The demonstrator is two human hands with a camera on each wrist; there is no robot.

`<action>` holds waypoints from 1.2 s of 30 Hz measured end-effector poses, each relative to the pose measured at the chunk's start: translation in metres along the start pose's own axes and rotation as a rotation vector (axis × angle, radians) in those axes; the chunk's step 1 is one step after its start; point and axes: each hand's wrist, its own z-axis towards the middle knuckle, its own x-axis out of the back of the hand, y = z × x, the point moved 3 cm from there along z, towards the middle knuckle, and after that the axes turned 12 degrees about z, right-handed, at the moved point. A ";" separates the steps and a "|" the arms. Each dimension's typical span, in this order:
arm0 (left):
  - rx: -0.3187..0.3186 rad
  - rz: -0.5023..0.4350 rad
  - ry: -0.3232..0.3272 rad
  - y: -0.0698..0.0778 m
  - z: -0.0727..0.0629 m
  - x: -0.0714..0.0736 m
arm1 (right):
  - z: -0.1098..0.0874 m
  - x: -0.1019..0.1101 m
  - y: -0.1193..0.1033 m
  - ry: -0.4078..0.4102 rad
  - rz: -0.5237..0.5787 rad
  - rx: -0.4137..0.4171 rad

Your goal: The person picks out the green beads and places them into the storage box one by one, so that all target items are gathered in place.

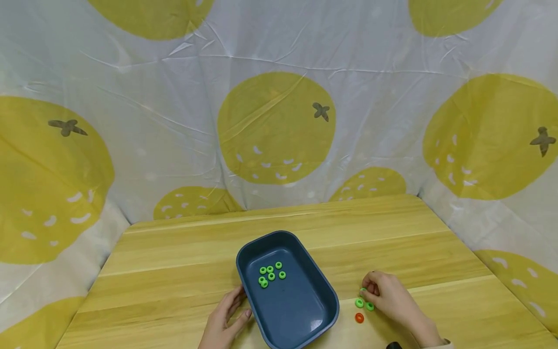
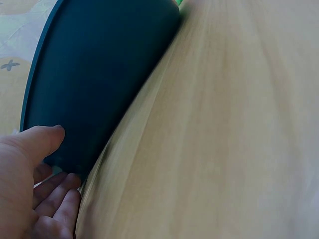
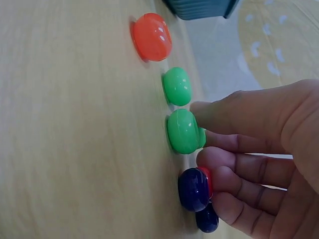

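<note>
A dark blue tray (image 1: 320, 278) holds several green rings (image 1: 271, 277) toward its far end. My left hand (image 1: 224, 317) rests against the tray's left outer wall, thumb and fingers extended; the left wrist view shows the thumb on the wall (image 2: 94, 74) and fingertips low beside it. To the right of the tray, my right hand (image 1: 390, 295) pinches a small green ring (image 1: 363, 290) between thumb and forefinger. Two more green rings (image 1: 359, 303) lie by its fingertips, with an orange-red ring (image 1: 359, 318) nearer me. In the right wrist view, dark blue rings (image 3: 193, 190) and a red one sit beside the other fingers.
A wood-grain table (image 1: 174, 271) carries everything. Behind it and at both sides hangs a white cloth (image 1: 165, 121) printed with yellow fruit. A small black object (image 1: 394, 345) shows at the bottom edge near the right forearm.
</note>
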 end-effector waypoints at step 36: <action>-0.016 0.008 -0.023 0.000 0.000 0.001 | 0.000 -0.003 0.000 -0.005 -0.030 -0.027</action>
